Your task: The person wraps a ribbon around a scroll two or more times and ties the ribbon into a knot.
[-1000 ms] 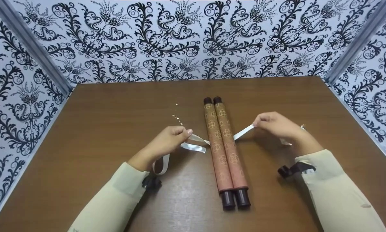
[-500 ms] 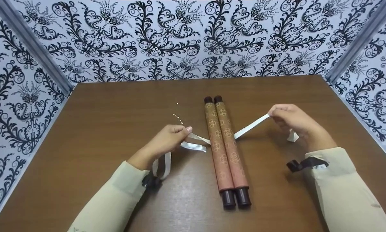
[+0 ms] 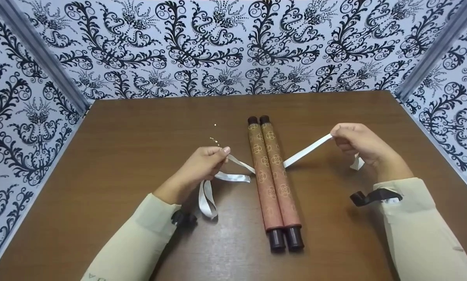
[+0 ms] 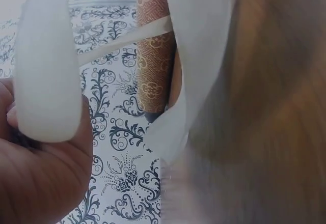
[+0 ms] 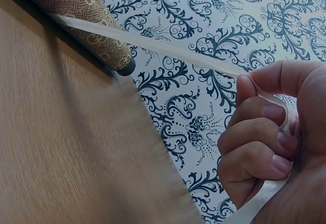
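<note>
Your left hand (ten o'clock) and right hand (two) pinched ribbon, seemingly spreading it beneath the scroll; wrapping likely came next.

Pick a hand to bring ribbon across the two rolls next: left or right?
Left, probably. The left hand pinches the white ribbon nearer the two rolls, with a slack loop hanging below it. The right hand holds its side farther out, stretched straight.

Head view up high, looking forward and down across the bench, both wrist views in tight, facing the wall, sharing ribbon and bench
</note>
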The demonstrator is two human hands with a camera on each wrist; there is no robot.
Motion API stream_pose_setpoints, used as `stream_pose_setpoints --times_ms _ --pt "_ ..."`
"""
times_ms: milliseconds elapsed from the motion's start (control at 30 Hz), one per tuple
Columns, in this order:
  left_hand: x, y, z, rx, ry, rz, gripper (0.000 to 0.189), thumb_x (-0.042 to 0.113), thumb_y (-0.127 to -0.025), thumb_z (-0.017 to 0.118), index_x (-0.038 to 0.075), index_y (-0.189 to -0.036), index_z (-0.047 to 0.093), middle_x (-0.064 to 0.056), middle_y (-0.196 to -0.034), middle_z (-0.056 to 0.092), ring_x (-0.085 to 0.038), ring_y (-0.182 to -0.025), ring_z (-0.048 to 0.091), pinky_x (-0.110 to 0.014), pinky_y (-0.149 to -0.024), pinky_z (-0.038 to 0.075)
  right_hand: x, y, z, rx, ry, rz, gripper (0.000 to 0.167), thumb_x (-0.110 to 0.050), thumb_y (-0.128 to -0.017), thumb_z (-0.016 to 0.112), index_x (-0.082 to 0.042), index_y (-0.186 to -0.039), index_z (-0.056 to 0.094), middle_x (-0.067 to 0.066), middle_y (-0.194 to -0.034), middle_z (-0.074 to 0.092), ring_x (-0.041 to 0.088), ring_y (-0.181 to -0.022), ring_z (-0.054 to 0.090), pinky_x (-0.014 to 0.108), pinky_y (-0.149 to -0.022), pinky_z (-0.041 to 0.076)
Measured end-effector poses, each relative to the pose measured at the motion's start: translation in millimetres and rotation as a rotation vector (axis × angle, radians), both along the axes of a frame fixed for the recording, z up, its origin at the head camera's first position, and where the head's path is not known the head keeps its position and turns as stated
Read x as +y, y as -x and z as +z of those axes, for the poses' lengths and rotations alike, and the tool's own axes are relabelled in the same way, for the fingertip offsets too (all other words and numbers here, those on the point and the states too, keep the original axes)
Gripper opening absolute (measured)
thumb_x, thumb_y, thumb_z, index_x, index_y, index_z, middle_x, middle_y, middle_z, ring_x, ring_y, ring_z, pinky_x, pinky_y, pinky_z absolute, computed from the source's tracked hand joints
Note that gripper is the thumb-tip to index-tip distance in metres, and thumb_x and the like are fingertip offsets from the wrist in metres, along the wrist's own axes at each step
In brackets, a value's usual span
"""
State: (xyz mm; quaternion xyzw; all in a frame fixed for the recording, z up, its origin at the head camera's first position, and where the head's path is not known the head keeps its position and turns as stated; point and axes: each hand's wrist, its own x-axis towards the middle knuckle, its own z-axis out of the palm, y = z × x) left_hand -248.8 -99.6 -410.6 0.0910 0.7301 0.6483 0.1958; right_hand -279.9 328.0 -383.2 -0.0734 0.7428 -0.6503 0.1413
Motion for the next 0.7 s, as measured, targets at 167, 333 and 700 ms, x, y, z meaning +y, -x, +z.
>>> stream_pose_setpoints --times_ms 167,333,700 --pt "4.3 -3.9 10.3 0.005 -0.049 0.016 0.03 0.03 -0.108 0.057 0.011 -0.086 0.065 0.009 -0.056 0.032 -0.005 -0.048 0.024 -0.021 -0.044 0.019 0 -2.1 2.1 0.003 0.004 0.032 0.035 -0.007 -0.107 0.046 -0.016 -0.08 0.065 -0.01 -0.056 0.037 0.009 -0.052 0.021 0.032 -0.054 0.007" --pt "11.0 -11.3 25.4 0.02 -0.13 0.024 0.026 0.025 -0.107 0.057 0.01 -0.089 0.066 0.007 -0.056 0.032 -0.006 -0.048 0.023 -0.021 -0.044 0.018 0 -3.4 3.2 0.01 -0.038 0.124 0.03 -0.009 -0.108 0.047 -0.014 -0.083 0.064 -0.008 -0.059 0.038 0.01 -0.052 0.024 0.031 -0.052 0.009" --pt "44.9 -9.7 54.8 0.062 -0.093 -0.025 0.03 0.029 -0.108 0.056 0.011 -0.084 0.06 0.006 -0.057 0.036 -0.008 -0.049 0.027 -0.021 -0.047 0.021 -22 -6.6 -9.2 0.257 -0.892 0.2 0.047 -0.039 -0.1 0.066 0.003 -0.123 0.065 0.019 -0.11 0.07 0.032 -0.098 0.066 0.051 -0.091 0.054"
